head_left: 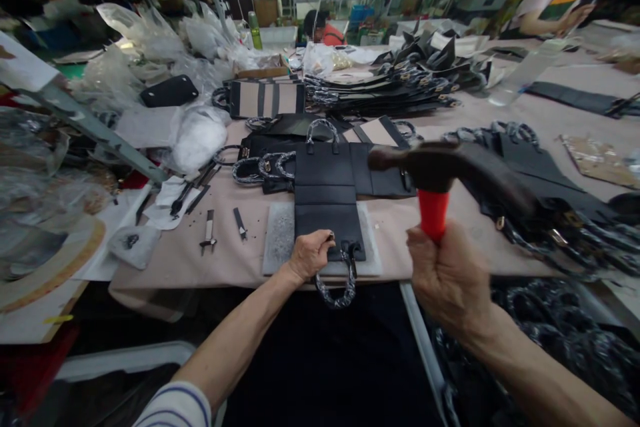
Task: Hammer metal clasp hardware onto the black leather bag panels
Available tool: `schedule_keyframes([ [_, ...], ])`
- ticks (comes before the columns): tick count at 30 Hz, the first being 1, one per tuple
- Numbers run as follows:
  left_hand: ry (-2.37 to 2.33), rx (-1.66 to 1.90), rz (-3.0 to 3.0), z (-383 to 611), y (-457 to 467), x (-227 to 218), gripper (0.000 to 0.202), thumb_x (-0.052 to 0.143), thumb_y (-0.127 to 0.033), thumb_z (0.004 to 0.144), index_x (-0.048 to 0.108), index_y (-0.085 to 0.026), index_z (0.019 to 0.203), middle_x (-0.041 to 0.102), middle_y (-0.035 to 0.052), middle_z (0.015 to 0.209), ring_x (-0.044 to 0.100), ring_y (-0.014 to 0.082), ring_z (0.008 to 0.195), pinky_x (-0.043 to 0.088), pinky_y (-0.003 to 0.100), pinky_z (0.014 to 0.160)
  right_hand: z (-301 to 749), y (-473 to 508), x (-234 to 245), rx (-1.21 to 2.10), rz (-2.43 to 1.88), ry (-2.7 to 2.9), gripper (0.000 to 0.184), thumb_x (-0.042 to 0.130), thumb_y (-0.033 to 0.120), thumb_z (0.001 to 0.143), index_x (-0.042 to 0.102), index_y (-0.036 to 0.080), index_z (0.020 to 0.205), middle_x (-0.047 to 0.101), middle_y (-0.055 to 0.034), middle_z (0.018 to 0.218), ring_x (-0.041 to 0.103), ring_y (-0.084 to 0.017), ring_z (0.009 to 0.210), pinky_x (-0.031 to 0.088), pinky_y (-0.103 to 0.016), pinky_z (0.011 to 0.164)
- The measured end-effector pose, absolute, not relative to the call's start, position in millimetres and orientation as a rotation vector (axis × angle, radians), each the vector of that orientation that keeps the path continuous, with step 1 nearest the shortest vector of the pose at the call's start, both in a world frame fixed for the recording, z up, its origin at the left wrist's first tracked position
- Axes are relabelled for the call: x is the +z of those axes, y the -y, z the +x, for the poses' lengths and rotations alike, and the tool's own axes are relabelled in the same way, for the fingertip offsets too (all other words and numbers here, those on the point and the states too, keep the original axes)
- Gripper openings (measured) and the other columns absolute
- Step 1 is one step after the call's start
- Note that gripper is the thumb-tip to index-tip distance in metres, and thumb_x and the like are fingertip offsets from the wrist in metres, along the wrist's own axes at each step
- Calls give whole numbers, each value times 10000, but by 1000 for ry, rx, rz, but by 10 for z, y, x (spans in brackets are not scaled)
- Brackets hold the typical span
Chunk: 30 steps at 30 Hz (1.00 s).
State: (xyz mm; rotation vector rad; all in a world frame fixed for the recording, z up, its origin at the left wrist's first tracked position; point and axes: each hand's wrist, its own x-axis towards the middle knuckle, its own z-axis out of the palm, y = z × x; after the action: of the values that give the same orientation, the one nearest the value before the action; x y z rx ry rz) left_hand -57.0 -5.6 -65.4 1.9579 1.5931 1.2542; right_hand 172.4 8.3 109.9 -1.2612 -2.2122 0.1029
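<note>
My right hand (447,277) is closed around the red handle of a hammer (433,177), whose dark head is raised and blurred above the table. My left hand (310,253) is pinched on a small metal fitting at the near edge of a flat black bag panel (325,203). The panel lies on a grey pad (280,237) at the table's front edge. A wrapped black bag handle (340,283) hangs from the panel over the edge, just right of my left hand.
More black and beige bag panels (267,99) and stacked handles (400,83) cover the table behind. Small hand tools (209,230) lie left of the pad. A pile of black bags (545,203) sits at right. Plastic bags (145,33) crowd the left. Other people work at the back.
</note>
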Motion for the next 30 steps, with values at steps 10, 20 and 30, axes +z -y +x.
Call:
schedule_keyframes([
  [10,-1616,1227,1939,-577,56,-611,122,564,-164,948,680,-200,933,742,42,864,721,176,793,585,295,813,2149,-375,455,657,-1705,2470,280,375,428,1015,490,233,850,544,20,594,512,-158,537,296,-275,554],
  [20,-1599,1089,1942,-598,95,-398,133,544,-219,985,665,-206,1038,745,56,968,718,181,881,575,302,870,2226,-672,-200,482,-1921,2284,346,449,370,981,633,99,1090,647,-228,1075,625,-305,944,460,-408,780],
  [30,-1673,1375,1260,-527,-57,-293,238,592,-383,944,646,-195,808,707,18,732,691,155,659,579,276,665,1218,-293,-407,379,-1324,2447,511,570,341,944,551,192,1433,476,-174,1532,389,-381,1402,297,-581,1157],
])
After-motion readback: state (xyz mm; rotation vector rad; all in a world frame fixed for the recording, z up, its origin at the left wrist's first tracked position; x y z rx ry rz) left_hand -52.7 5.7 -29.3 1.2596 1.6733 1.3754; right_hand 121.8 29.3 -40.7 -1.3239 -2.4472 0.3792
